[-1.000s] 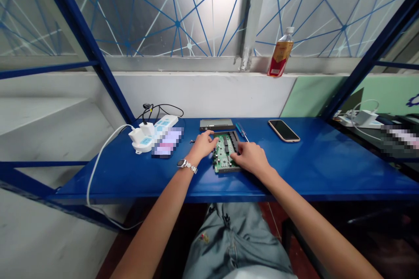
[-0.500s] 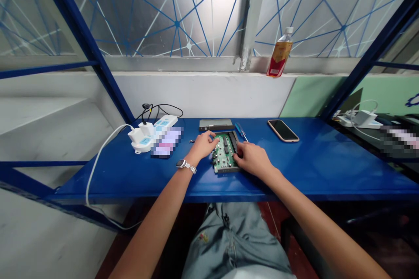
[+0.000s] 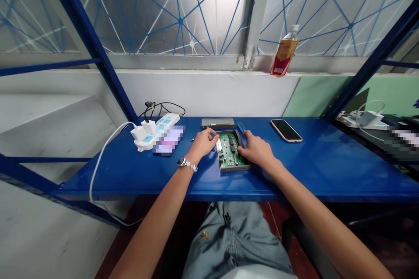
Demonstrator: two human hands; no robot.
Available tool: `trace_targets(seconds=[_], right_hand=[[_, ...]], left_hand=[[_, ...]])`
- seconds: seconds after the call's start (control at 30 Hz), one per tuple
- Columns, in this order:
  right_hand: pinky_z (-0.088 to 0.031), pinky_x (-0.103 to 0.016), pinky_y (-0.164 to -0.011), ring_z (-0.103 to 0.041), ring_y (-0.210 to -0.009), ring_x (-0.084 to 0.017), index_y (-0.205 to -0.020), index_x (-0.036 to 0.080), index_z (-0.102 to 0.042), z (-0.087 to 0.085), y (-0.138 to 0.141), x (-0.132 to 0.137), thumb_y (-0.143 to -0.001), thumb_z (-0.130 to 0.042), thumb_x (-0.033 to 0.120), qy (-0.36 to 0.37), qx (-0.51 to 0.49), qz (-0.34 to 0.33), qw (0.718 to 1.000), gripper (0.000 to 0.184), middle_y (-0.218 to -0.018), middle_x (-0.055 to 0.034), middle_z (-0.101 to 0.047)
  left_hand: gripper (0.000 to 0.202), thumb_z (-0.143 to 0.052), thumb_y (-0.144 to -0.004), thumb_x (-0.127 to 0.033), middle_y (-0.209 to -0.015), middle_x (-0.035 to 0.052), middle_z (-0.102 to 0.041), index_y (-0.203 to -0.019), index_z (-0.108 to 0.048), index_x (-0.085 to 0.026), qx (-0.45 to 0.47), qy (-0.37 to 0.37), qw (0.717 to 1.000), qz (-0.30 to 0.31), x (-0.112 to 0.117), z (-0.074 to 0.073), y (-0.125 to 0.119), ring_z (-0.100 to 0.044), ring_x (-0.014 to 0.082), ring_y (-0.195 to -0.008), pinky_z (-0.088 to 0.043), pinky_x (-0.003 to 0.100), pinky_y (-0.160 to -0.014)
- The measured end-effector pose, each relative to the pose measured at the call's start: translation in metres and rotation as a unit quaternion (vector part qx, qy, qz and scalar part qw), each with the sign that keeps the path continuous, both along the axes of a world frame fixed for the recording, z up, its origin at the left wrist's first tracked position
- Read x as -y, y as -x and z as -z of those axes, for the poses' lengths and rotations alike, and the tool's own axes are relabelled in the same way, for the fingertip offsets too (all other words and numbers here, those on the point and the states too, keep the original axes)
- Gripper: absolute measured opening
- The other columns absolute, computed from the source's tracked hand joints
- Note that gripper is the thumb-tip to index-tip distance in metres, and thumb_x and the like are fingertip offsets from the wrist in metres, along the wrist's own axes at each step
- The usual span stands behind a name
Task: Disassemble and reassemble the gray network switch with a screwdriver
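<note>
A green circuit board point(image 3: 227, 150) with black chips lies in a shallow dark metal casing point(image 3: 236, 168) on the blue table. My left hand point(image 3: 204, 143), with a silver watch at its wrist, has thumb and index finger closed on the board's far left corner. My right hand point(image 3: 257, 149) grips the casing's right side, its thumb over the inner edge and its fingers outside. Just beyond the right fingers lies a blue-handled screwdriver point(image 3: 241, 127), its shaft hidden behind the hand. A flat grey metal cover point(image 3: 218, 123) rests behind the casing.
On the left are a white power strip point(image 3: 160, 130) with plugs and a phone with a blurred screen point(image 3: 168, 141). Another phone point(image 3: 286, 130) lies at the right. A drink bottle point(image 3: 284, 52) stands on the window ledge. Blue frame posts point(image 3: 98, 52) flank the table.
The board now sits level inside the casing, where before it stuck out over the left side. My right hand has shifted slightly right and away from me, with its fingers nearer the screwdriver.
</note>
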State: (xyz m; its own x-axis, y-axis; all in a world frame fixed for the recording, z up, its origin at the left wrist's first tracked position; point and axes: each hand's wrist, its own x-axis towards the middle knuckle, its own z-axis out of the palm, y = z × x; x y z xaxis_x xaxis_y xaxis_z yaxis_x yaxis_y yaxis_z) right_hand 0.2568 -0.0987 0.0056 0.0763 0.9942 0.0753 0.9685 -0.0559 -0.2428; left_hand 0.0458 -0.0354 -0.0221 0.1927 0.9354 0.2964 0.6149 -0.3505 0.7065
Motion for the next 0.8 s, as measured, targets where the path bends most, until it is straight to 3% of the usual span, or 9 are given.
trace_targets(seconds=[0.23, 0.4, 0.53, 0.67, 0.8], right_hand=[[-0.045, -0.033, -0.072, -0.072, -0.095, -0.032, -0.106, 0.018, -0.064, 0.004, 0.004, -0.007, -0.089, -0.056, 0.032, -0.008, 0.042, -0.033, 0.999, 0.024, -0.102, -0.0156, -0.074], [-0.046, -0.034, -0.072, -0.072, -0.093, -0.032, -0.105, 0.018, -0.064, 0.006, 0.007, -0.007, -0.090, -0.055, 0.032, -0.014, 0.048, -0.037, 0.998, 0.023, -0.101, -0.0160, -0.074], [-0.047, -0.034, -0.073, -0.072, -0.094, -0.031, -0.108, 0.017, -0.064, 0.006, 0.017, -0.009, -0.090, -0.055, 0.032, -0.021, 0.041, -0.052, 0.998, 0.025, -0.102, -0.0164, -0.074], [-0.048, -0.033, -0.074, -0.072, -0.096, -0.031, -0.111, 0.016, -0.064, 0.006, 0.028, -0.010, -0.090, -0.056, 0.032, -0.019, 0.030, -0.058, 0.998, 0.028, -0.103, -0.0159, -0.075], [-0.049, -0.036, -0.078, -0.072, -0.101, -0.033, -0.121, 0.020, -0.064, 0.002, 0.023, -0.012, -0.091, -0.057, 0.046, -0.008, -0.009, -0.050, 0.999, 0.041, -0.109, -0.0155, -0.075]], left_hand=[[0.017, -0.060, -0.091, -0.033, -0.063, 0.0012, -0.063, -0.087, -0.071, -0.021, 0.005, -0.060, 0.996, -0.065, 0.000, -0.010, 0.011, -0.055, 0.0169, -0.060, -0.038, 0.027, -0.062], [0.015, -0.059, -0.089, -0.023, -0.086, 0.0076, -0.071, -0.087, -0.074, -0.018, -0.037, -0.110, 0.985, -0.128, -0.010, -0.014, 0.043, -0.065, 0.0187, -0.077, -0.047, 0.028, -0.076], [0.015, -0.061, -0.087, -0.020, -0.093, 0.0097, -0.075, -0.089, -0.076, -0.019, -0.085, -0.073, 0.981, -0.158, -0.016, -0.012, 0.060, -0.067, 0.0213, -0.084, -0.050, 0.030, -0.079], [0.011, -0.067, -0.083, -0.019, -0.090, 0.0094, -0.077, -0.085, -0.078, -0.021, -0.115, -0.027, 0.982, -0.149, -0.016, -0.011, 0.062, -0.068, 0.0242, -0.086, -0.049, 0.032, -0.080], [0.006, -0.074, -0.080, -0.025, -0.096, 0.0114, -0.076, -0.082, -0.080, -0.023, -0.170, -0.013, 0.974, -0.150, -0.012, -0.012, 0.060, -0.066, 0.0306, -0.097, -0.048, 0.037, -0.085]])
